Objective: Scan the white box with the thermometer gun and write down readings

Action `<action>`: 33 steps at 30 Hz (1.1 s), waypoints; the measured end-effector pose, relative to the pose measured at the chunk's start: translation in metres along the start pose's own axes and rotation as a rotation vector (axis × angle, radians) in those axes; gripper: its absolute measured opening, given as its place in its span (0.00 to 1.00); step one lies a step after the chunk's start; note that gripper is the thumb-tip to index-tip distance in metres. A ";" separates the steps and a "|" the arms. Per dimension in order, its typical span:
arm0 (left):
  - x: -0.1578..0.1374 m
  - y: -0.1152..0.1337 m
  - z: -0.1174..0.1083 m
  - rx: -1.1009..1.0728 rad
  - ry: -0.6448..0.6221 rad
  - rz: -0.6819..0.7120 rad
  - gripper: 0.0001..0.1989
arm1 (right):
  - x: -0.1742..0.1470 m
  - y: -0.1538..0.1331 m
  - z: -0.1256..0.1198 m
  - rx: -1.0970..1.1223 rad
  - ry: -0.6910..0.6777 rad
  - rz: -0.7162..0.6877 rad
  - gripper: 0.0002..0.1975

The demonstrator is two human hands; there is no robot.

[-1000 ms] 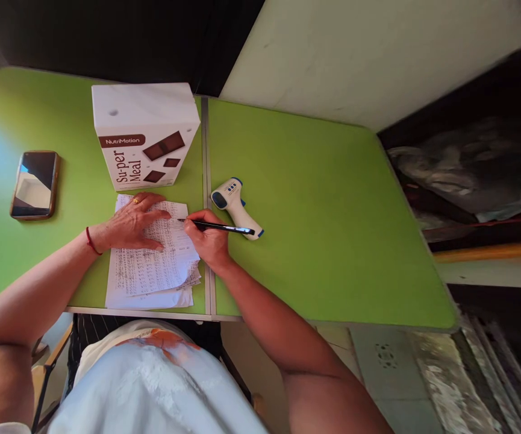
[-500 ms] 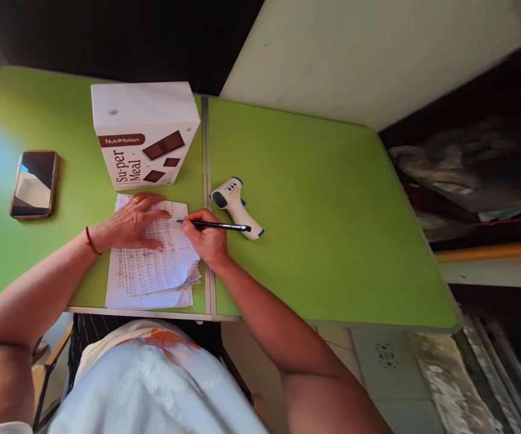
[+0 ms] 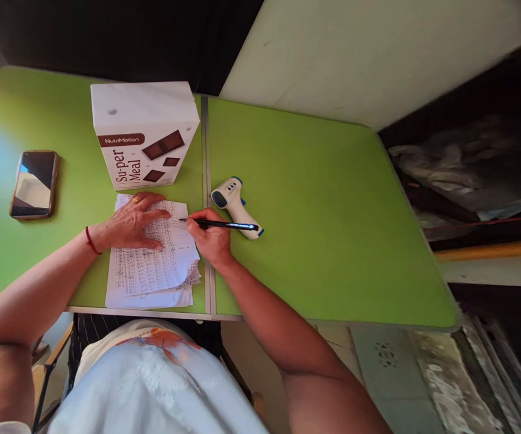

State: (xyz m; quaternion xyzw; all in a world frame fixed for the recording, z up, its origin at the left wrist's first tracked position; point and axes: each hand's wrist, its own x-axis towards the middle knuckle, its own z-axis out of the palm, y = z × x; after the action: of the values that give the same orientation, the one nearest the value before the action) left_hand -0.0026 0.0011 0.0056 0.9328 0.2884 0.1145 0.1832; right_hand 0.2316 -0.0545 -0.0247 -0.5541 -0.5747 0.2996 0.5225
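Several sheets of paper (image 3: 152, 271) covered in dense handwriting lie stacked at the table's near edge. My left hand (image 3: 136, 223) rests flat on the top sheet with its fingers spread; a ring and a red wrist cord show on it. Between the fingers of my right hand (image 3: 212, 238) is a black pen (image 3: 226, 225), its tip at the upper right part of the sheet. Just right of that hand lies a white and blue infrared thermometer (image 3: 237, 205), its handle partly behind the pen.
Behind the papers stands a white NutriMotion box (image 3: 145, 132). A phone (image 3: 34, 184) lies face up at the left. The green table (image 3: 332, 229) has a metal seam down its middle. A pale wall (image 3: 314, 60) and a dark panel (image 3: 106, 36) border its far side.
My right hand and the pen have shifted slightly to the right over the sheet. My left hand has stayed in place.
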 end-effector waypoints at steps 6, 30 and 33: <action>-0.001 -0.001 0.000 -0.012 0.017 0.005 0.36 | -0.001 0.000 0.001 0.000 -0.053 0.045 0.07; -0.001 -0.002 0.000 -0.011 0.008 -0.013 0.36 | -0.002 0.003 -0.002 -0.084 0.005 -0.056 0.07; -0.001 -0.003 0.000 -0.018 0.009 -0.006 0.35 | 0.003 0.005 -0.010 -0.162 0.018 -0.241 0.08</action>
State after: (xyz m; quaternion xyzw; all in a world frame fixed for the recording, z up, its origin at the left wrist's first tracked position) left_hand -0.0054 0.0028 0.0037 0.9297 0.2909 0.1208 0.1906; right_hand 0.2435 -0.0525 -0.0259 -0.5241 -0.6546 0.1823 0.5134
